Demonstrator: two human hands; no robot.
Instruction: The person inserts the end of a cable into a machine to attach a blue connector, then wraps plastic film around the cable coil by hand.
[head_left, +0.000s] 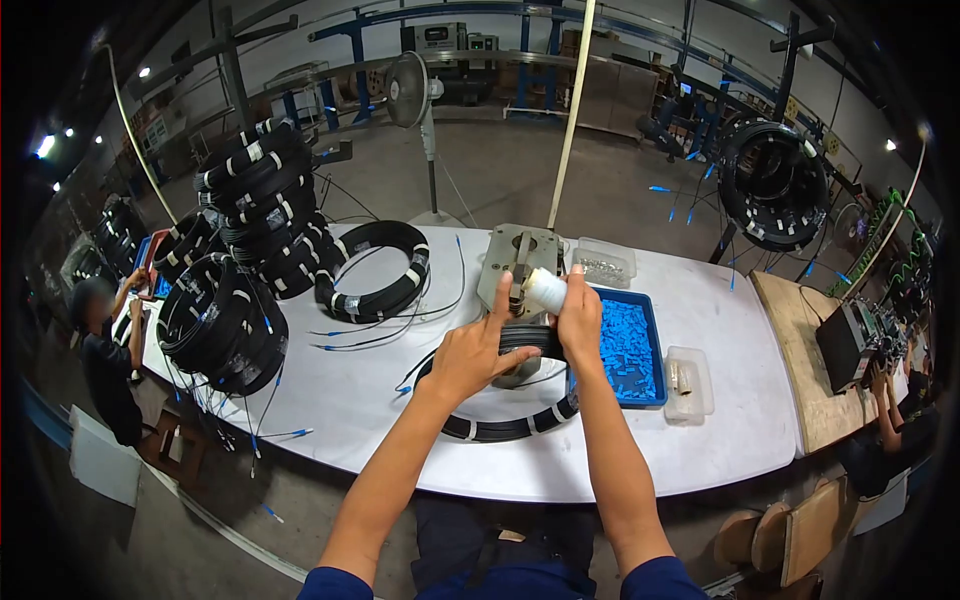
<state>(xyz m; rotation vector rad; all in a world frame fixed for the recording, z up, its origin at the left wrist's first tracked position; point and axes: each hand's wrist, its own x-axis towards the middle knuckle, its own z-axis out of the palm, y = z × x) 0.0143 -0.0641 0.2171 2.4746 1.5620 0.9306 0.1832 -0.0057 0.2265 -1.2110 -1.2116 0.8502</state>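
Note:
My right hand (580, 318) is closed around a white roll (544, 290) that looks like tape or wrapping film, held at the front of a metal bench machine (505, 262). To its left, my left hand (468, 352) is open, with the index finger stretched up along the machine and the thumb apart from it, over the cable. Under both hands lies a coil of black cable (490, 430), bound at intervals with pale bands. Its upper part passes between my hands at the machine, and a blue connector (405, 390) sticks out at its left.
More black cable coils (385, 300) lie and stand stacked on the white table (350, 420) at left. A blue tray (655, 395) of small blue parts and clear plastic boxes (700, 405) stand at right. Other people (110, 365) work at both sides.

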